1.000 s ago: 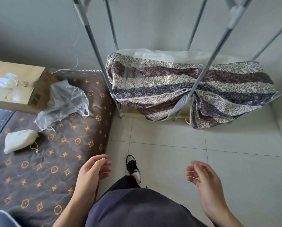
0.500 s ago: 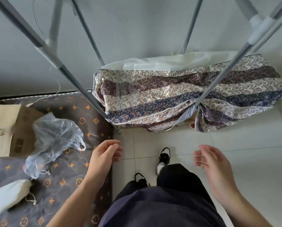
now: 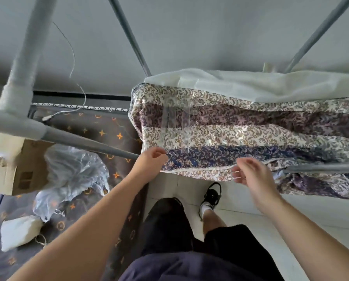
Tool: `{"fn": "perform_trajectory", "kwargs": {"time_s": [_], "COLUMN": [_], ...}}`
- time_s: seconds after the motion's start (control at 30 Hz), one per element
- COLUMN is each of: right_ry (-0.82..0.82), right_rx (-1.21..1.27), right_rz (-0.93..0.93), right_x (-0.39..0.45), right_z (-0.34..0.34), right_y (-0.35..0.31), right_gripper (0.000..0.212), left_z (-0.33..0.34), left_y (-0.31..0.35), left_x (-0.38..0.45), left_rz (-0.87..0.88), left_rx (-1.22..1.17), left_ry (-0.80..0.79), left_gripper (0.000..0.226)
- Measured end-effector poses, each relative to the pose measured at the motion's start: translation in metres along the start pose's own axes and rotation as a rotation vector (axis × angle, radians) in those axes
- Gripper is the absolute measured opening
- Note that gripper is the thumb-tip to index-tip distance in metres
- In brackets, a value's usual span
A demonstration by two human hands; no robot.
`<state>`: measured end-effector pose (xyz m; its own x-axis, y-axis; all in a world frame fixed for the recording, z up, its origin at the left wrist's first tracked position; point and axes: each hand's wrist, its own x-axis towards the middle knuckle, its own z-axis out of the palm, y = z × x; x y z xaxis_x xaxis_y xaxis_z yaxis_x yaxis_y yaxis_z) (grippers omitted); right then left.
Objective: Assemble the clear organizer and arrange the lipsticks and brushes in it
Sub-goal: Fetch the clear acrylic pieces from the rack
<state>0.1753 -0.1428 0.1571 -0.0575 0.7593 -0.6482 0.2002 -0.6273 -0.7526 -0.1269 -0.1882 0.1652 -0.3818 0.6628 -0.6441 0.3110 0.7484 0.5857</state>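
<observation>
Clear organizer panels (image 3: 176, 126) lie flat on a patterned fabric bundle (image 3: 250, 134) wrapped in clear plastic, straight ahead of me. My left hand (image 3: 151, 162) hovers at the bundle's near left edge, just below the panels, with its fingers loosely curled and nothing in them. Over the bundle's front edge, further right, my right hand (image 3: 248, 173) is stretched out with relaxed, slightly spread fingers and holds nothing. No lipsticks or brushes show in this view.
Grey rack poles (image 3: 21, 63) cross close above and around the bundle. At left, a patterned mattress (image 3: 100, 126) carries a cardboard box (image 3: 27, 171), a crumpled plastic bag (image 3: 72, 175) and a white pouch (image 3: 19, 232). My legs stand on pale tiles (image 3: 291, 220).
I have stepped closer to the bundle and lowered my head under the rack. Both hands rose from waist height and reached forward to the bundle's near edge.
</observation>
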Motion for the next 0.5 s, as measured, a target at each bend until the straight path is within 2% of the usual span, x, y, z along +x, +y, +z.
{"fn": "perform_trajectory", "kwargs": {"time_s": [0.17,0.3,0.4,0.5], "right_ry": [-0.086,-0.013,-0.008,0.043], "right_rx": [-0.116,-0.236,-0.33,-0.414], "right_rz": [0.042,0.071,0.146,0.211], "right_x": [0.111,0.187,0.229,0.259], "right_z": [0.05,0.11,0.147,0.171], "right_y": [-0.007,0.017,0.036,0.048], "right_gripper": [0.013,0.022,0.046,0.088], "left_z": [0.013,0.03,0.043,0.062], "left_y": [0.003,-0.015,-0.028,-0.042], "left_x": [0.093,0.16,0.195,0.221], "left_rz": [-0.074,-0.178,-0.213,-0.187], "left_rx": [0.077,0.142,0.156,0.144], "left_ry": [0.017,0.041,0.093,0.096], "left_gripper": [0.043,0.062,0.073,0.07]}}
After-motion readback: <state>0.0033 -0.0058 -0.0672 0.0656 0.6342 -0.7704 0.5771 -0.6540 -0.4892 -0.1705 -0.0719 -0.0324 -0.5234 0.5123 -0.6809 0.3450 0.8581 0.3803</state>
